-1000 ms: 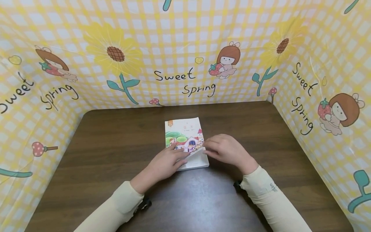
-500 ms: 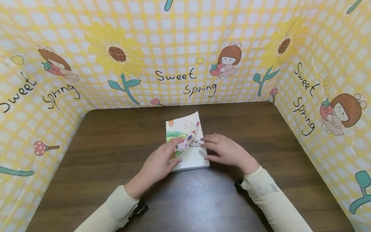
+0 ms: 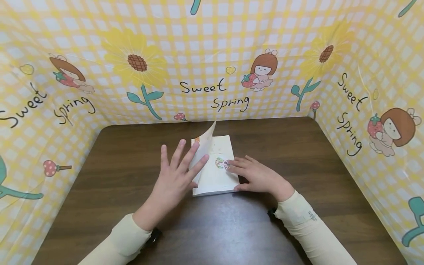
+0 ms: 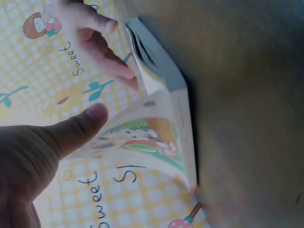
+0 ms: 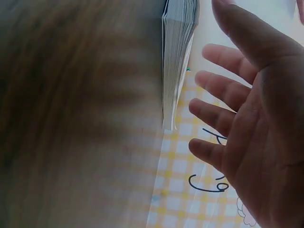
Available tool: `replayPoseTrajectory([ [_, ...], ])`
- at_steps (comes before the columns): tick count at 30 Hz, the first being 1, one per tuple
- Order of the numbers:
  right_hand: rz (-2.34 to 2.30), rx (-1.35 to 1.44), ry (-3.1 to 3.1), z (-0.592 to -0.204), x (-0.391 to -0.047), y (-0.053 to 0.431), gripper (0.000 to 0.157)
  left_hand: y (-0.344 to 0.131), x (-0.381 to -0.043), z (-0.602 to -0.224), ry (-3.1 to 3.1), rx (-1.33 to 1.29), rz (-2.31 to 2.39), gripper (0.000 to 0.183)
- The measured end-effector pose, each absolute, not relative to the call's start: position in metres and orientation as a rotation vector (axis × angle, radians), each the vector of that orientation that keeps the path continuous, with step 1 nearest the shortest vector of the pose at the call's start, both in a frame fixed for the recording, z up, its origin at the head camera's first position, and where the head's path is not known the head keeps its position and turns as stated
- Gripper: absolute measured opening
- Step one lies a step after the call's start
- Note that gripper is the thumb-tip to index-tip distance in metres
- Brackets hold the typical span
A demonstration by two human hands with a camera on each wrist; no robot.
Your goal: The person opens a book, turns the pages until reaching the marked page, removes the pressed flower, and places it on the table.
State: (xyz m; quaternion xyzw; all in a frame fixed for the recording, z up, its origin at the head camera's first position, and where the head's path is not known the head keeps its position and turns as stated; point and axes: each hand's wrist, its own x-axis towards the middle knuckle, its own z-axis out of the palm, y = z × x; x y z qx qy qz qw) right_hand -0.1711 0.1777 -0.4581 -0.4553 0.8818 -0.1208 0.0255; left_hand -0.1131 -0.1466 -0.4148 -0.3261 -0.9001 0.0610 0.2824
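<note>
A thick paperback book (image 3: 216, 182) lies on the table with its illustrated front cover (image 3: 204, 145) lifted and standing up near the spine on the left. The white title page beneath shows a small round coloured picture (image 3: 221, 163). My left hand (image 3: 172, 186) is beside the raised cover, fingers straight and spread; in the left wrist view the thumb (image 4: 78, 128) is close to the cover, contact unclear. At the book's right edge is my right hand (image 3: 261, 177), its fingers extended over the page. The right wrist view shows its palm beside the page edges (image 5: 175, 61).
The dark wooden table (image 3: 126, 165) extends around the book on all sides. A yellow checked cloth (image 3: 205, 44) with flowers and cartoon figures walls in the back, left and right. A black strap (image 3: 272, 213) shows beneath the right sleeve.
The cover has swung up and leftward from nearly flat, baring the title page. My left hand has moved left and spread its fingers. My right hand stays at the book's right edge.
</note>
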Motion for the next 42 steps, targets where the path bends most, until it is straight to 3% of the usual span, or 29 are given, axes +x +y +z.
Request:
replayPoseTrajectory([
  [9,-0.372,-1.326,2.686,-0.457,-0.171,0.176,0.073,-0.158,-0.116,-0.406,-2.399,-0.939,0.404,0.132],
  [19,-0.363,-1.251,2.643,-0.46,-0.17,0.174,0.073,-0.174,-0.121,-0.418,-2.556,-0.981,0.443,0.109],
  [30,-0.336,-1.197,2.666,-0.46,-0.165,0.169,0.073,-0.186,-0.129,-0.45,-3.023,-0.983,0.08,0.085],
  [42,-0.24,-1.152,2.8,-0.457,-0.153,0.154,0.077,-0.188,-0.137,-0.459,-3.29,-0.908,-0.309,0.073],
])
